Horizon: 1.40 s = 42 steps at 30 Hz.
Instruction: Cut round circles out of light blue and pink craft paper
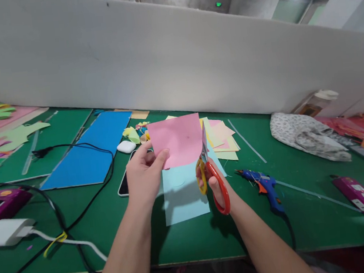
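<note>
My left hand [145,171] pinches the lower left corner of a pink paper sheet [177,139] and holds it up above the green table [187,236]. My right hand [217,185] grips red-and-yellow scissors [214,181], whose blades meet the right edge of the pink sheet. A light blue paper sheet [184,197] lies flat on the table under both hands. Behind it sits a stack of yellow, pink and green sheets [223,138].
A blue glue gun [265,186] lies right of my right hand. A phone [124,182], a white earbud case [126,146], a large blue sheet [93,149] and black cables [88,208] lie left. A patterned cloth [303,136] and a magenta device [359,195] sit right. A grey partition runs behind.
</note>
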### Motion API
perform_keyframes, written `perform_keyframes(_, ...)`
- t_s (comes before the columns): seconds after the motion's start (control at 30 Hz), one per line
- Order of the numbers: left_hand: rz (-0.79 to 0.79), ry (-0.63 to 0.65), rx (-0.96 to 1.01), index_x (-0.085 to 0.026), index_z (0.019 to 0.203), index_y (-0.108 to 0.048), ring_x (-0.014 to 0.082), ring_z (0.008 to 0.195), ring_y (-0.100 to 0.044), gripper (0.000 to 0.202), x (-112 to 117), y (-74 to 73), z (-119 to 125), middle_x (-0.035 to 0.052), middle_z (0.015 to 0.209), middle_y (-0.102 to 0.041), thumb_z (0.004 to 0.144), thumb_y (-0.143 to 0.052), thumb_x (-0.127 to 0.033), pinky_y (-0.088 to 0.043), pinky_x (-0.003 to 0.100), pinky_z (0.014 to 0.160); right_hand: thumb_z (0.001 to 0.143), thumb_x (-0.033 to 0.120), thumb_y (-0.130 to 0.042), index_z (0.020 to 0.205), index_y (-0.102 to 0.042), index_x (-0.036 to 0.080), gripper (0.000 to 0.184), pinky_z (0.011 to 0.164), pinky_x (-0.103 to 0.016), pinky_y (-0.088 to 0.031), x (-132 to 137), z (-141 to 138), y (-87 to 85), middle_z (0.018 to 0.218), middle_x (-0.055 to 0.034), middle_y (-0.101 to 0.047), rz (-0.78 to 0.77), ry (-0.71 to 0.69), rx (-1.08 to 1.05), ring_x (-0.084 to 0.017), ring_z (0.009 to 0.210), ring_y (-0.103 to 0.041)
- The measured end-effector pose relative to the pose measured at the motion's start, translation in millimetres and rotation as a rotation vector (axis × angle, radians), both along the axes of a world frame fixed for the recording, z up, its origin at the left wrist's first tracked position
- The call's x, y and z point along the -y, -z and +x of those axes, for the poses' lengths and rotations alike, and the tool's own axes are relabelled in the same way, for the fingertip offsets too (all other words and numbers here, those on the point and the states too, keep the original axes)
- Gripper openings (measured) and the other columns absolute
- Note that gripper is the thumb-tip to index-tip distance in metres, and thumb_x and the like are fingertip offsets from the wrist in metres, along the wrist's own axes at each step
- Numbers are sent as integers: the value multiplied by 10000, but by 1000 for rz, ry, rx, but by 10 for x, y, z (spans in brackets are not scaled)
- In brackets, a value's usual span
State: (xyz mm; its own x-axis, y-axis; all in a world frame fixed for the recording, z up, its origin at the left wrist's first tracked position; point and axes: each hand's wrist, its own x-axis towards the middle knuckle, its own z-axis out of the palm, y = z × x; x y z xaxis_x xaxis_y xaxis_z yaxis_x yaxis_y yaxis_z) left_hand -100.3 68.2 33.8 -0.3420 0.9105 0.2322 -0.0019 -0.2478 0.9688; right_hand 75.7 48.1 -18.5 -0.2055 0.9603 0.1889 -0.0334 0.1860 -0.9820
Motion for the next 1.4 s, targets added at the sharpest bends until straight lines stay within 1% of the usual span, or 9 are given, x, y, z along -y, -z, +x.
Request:
perform_keyframes(0.3, 12, -84, 60, -199, 1191, -598, 135, 685, -658, 550, -25, 4, -4, 15, 761, -719, 660, -735, -250, -531, 247, 647, 612, 801, -559, 1195, -488, 263, 797, 500, -263, -281, 9, -34, -29, 738, 28, -428, -49, -25, -94, -100, 541, -350)
perform_keyframes(0.67, 8, -134, 268, -212, 1112, -635, 118, 673, -652, 479, -55, -25, -36, -16, 710, -701, 661, -764, -309, -527, 217, 636, 600, 747, -636, 1216, -501, 235, 813, 402, -220, -213, 54, -34, -65, 670, 50, -419, -161, -9, -95, -56, 443, -309)
perform_keyframes(0.77, 18, 47, 506, -220, 1091, -630, 175, 897, -670, 451, -45, 3, 44, 58, 999, -709, 697, -736, -413, -548, 238, 682, 638, 744, -609, 1208, -492, 234, 774, 396, -218, -235, 61, -54, -63, 671, 50, -424, -148, -16, -102, -50, 424, -321)
perform_keyframes(0.87, 73, 389, 663, -220, 1096, -622, 251, 1147, -574, 524, 13, 25, 192, 104, 1237, -613, 693, -697, -545, -536, 326, 857, 679, 746, -567, 1211, -484, 233, 743, 405, -217, -257, 66, -74, -72, 693, 45, -422, -124, 12, -103, -47, 425, -331)
perform_keyframes(0.93, 95, 570, 668, -223, 1109, -615, 272, 1201, -531, 578, 62, 28, 296, 103, 1268, -592, 633, -759, -516, -488, 375, 953, 706, 745, -537, 1213, -477, 238, 719, 410, -218, -267, 71, -83, -77, 716, 39, -422, -105, 31, -116, -47, 431, -341)
perform_keyframes(1.0, 80, 610, 600, -203, 1104, -617, 265, 1187, -541, 591, 101, 24, 385, 103, 1212, -626, 583, -824, -390, -450, 373, 996, 728, 740, -514, 1212, -468, 239, 698, 410, -217, -278, 74, -89, -70, 719, 39, -418, -82, 33, -118, -51, 435, -350)
perform_keyframes(1.13, -53, 350, 498, -136, 1077, -621, 256, 1090, -598, 459, 124, 22, 485, 123, 1111, -670, 677, -755, -320, -456, 387, 966, 692, 757, -536, 1205, -469, 234, 736, 415, -209, -299, 75, -102, -3, 694, 45, -416, -42, 29, -35, -66, 467, -346)
perform_keyframes(1.27, -91, 4, 446, -133, 1073, -610, 236, 920, -654, 446, 86, 83, 477, 124, 1082, -673, 679, -742, -295, -540, 351, 760, 594, 836, -502, 1284, -431, 252, 907, 461, -221, -319, 76, -115, 75, 683, 44, -422, -35, -43, 103, -96, 529, -352)
perform_keyframes(1.4, -116, -66, 337, -153, 1073, -610, 245, 946, -652, 490, 56, 168, 435, 117, 1091, -672, 638, -773, -310, -540, 344, 756, 613, 840, -482, 1292, -403, 263, 895, 472, -236, -319, 69, -107, 104, 773, 24, -446, -15, -99, 69, -96, 535, -372)
